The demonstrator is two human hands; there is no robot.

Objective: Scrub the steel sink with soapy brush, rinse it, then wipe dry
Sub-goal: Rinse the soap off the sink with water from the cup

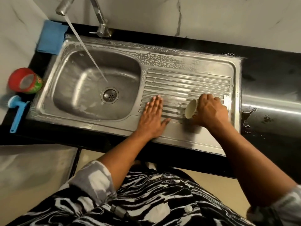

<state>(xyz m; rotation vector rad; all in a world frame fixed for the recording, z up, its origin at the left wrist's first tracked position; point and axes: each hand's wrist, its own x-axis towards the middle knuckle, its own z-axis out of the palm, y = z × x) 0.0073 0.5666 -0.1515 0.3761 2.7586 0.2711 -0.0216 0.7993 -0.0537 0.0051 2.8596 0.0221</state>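
Black table against a marble wall; steel sink set into it.

Far left, on the table: red tub, blue brush lying beside it, out of use. Blue cloth at the back corner, touching the sink rim.

Tap running; stream lands in the basin just above the drain.

Left hand flat on the ribbed drainboard, fingers straight and spread, holding nothing.

Cup tipped on its side over the ribs. Right hand has its fingers curled round it. Judged: rinsing stage, scrub done, wipe not started.

Suds thick along the back rim and upper ribs.

Puddles on the table past the right edge.

Risks:
- Cloth sits next to the wet rim. Splash could soak it, leaving it poor for drying.
- Water poured near the right end may run over the rim and add to the puddles.
- Wet cup and soapy fingers: the cup could slip and clatter on the steel.
- The back rim is easy to miss. Soap left there would smear at the wipe.
- Water pushed toward the front edge could drip to the floor.
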